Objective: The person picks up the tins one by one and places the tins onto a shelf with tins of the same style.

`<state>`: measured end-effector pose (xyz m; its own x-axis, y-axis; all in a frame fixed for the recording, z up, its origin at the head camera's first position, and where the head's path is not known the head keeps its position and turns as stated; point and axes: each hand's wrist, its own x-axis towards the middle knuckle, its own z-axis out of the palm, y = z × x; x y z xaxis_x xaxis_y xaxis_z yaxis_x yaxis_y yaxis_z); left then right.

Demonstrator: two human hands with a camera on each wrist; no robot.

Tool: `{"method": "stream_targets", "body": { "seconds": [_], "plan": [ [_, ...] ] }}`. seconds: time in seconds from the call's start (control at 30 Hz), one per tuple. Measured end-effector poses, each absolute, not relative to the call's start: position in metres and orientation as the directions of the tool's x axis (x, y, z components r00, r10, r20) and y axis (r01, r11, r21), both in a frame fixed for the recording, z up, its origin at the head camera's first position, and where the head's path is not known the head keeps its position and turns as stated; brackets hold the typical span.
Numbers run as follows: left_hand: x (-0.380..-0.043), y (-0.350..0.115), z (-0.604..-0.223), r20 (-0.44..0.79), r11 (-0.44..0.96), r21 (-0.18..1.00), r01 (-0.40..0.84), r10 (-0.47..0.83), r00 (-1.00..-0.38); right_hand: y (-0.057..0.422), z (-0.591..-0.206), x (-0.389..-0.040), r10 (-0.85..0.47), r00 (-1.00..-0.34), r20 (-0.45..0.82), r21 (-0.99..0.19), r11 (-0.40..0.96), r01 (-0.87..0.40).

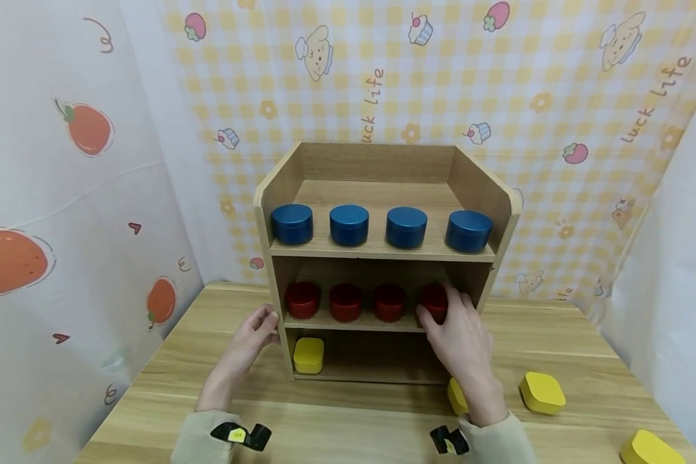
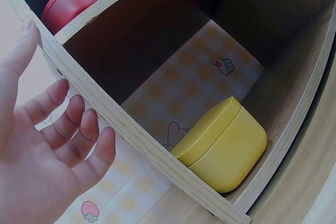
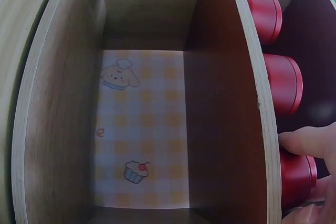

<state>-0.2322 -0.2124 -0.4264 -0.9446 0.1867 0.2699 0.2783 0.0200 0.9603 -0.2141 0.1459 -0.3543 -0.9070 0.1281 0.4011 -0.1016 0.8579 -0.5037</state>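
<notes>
A wooden shelf point(image 1: 383, 254) with three levels stands on the table. My right hand point(image 1: 461, 332) grips the rightmost red round tin point(image 1: 433, 301) on the middle level, thumb on one side and fingers on the other. That tin also shows in the right wrist view, with the thumb point(image 3: 310, 141) against it. Three more red tins, such as the leftmost one point(image 1: 303, 299), stand in a row to its left. My left hand point(image 1: 249, 338) is at the shelf's left side panel, its fingers loosely bent and holding nothing. Near it, a yellow box point(image 2: 226, 145) sits on the bottom level's left end.
Several blue round tins point(image 1: 349, 225) line the front of the top level. On the table to the right lie yellow boxes, one point(image 1: 542, 392) beside the right forearm, another point(image 1: 651, 448) at the front right corner, and a third point(image 1: 457, 396) partly behind the right wrist. Patterned cloth point(image 1: 348, 84) hangs behind.
</notes>
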Motion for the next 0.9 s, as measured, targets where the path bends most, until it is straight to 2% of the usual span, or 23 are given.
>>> {"method": "stream_targets", "body": {
  "seconds": [0.4, 0.9],
  "plan": [
    [-0.2333, -0.2112, -0.429, 0.281, 0.004, 0.958, 0.288, 0.195, -0.939, 0.1457, -0.3557, -0.2176, 0.156, -0.908, 0.389, -0.479, 0.876, -0.055],
    [-0.2327, -0.2127, -0.4274, 0.268, 0.0, 0.962, 0.273, 0.184, -0.946, 0.1458, -0.3553, -0.2134, 0.114, -0.913, 0.393, -0.489, 0.866, -0.102]
  ]
}}
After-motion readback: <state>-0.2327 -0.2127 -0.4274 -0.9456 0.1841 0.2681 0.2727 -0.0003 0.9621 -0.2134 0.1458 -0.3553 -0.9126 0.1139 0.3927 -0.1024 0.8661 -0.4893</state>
